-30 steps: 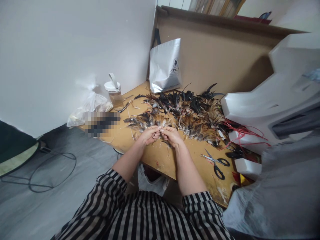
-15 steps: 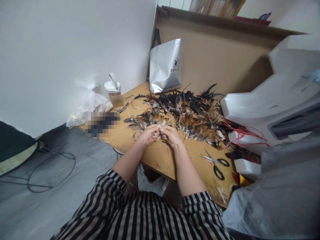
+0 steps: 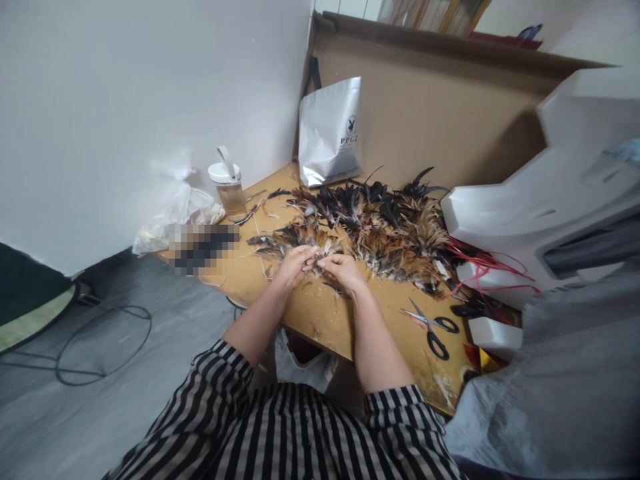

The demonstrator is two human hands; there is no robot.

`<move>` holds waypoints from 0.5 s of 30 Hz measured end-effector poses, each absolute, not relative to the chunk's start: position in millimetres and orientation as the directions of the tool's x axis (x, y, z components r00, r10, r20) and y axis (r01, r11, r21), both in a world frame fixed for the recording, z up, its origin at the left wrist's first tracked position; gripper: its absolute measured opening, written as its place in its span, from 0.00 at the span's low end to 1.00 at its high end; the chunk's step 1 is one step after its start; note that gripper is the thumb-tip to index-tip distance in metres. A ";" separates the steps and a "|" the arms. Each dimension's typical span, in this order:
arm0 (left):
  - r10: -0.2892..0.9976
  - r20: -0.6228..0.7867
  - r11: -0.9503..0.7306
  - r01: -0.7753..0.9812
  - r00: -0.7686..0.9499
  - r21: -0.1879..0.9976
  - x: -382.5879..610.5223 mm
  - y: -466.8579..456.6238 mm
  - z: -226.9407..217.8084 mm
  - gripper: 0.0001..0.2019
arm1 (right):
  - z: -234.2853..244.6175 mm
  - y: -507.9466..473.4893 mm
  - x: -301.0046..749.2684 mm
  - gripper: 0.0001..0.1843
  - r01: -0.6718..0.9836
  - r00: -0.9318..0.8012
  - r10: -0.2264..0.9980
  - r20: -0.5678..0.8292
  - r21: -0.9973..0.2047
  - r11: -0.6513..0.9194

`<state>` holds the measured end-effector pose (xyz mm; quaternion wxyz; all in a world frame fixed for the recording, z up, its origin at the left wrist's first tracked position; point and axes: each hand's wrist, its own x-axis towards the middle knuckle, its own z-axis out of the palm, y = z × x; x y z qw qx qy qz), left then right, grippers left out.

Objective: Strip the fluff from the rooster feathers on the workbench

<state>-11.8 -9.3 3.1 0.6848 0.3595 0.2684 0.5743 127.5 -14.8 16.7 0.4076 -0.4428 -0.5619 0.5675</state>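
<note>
My left hand [image 3: 297,267] is closed in a pinch, fingertips at the front edge of a spread of brown and black feathers [image 3: 383,247]. Just beside it, my right hand [image 3: 344,272] also pinches, its thumb and forefinger a little lower and close to the left fingertips. Whatever sits between the fingers of either hand is too small to make out. A row of brownish feathers [image 3: 275,241] lies right behind my hands. Black-handled scissors [image 3: 431,327] lie spread on the wooden table [image 3: 320,317] to the right of my right forearm.
A silver bag [image 3: 330,133] stands at the back by a cardboard panel [image 3: 425,113]. On the left are a lidded jar [image 3: 231,187], a plastic bag [image 3: 175,213] and a blurred-out patch. Red strings [image 3: 483,267] hang near white foam [image 3: 575,153] on the right.
My fingertips, which met together before, are now slightly apart. The left ones moved up a little and the right ones down. The feathers and scissors stay where they were.
</note>
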 end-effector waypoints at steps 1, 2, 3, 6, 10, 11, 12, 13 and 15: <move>0.980 0.044 0.078 -0.579 0.193 0.812 -11.4 -9.2 3.0 0.12 | 16.6 -15.1 127.4 0.15 0.054 -0.278 0.960 -0.032 -0.998 -0.018; 0.981 0.039 0.077 -0.560 0.191 0.825 -11.0 -9.1 2.5 0.12 | 16.3 -15.3 127.2 0.16 0.066 -0.277 0.961 -0.018 -0.998 0.000; 0.981 0.032 0.077 -0.539 0.191 0.839 -10.4 -8.8 1.7 0.12 | 16.0 -15.4 126.7 0.16 0.073 -0.274 0.962 -0.004 -0.997 0.016; 0.980 0.023 0.078 -0.481 0.199 0.873 -9.0 -7.7 -2.0 0.12 | 15.3 -15.6 125.4 0.16 0.076 -0.264 0.964 0.017 -0.996 0.039; 0.978 0.034 0.064 -0.456 0.204 0.888 -8.6 -6.3 -5.1 0.12 | 16.7 -15.7 126.6 0.16 0.102 -0.279 0.960 0.025 -0.993 0.055; 0.979 0.036 0.062 -0.461 0.201 0.885 -8.7 -6.3 -4.8 0.12 | 16.9 -15.4 127.7 0.16 0.116 -0.283 0.959 0.023 -0.992 0.058; 0.979 0.038 0.062 -0.473 0.199 0.879 -9.0 -6.4 -4.0 0.12 | 16.8 -14.8 129.2 0.16 0.137 -0.280 0.960 0.023 -0.988 0.064; 0.980 0.040 0.063 -0.496 0.195 0.866 -9.6 -6.8 -2.6 0.12 | 16.2 -14.0 130.9 0.16 0.167 -0.268 0.963 0.028 -0.983 0.075; 0.982 0.049 0.065 -0.571 0.183 0.818 -11.6 -8.3 1.3 0.11 | 13.7 -11.9 134.9 0.14 0.256 -0.230 0.972 0.049 -0.960 0.109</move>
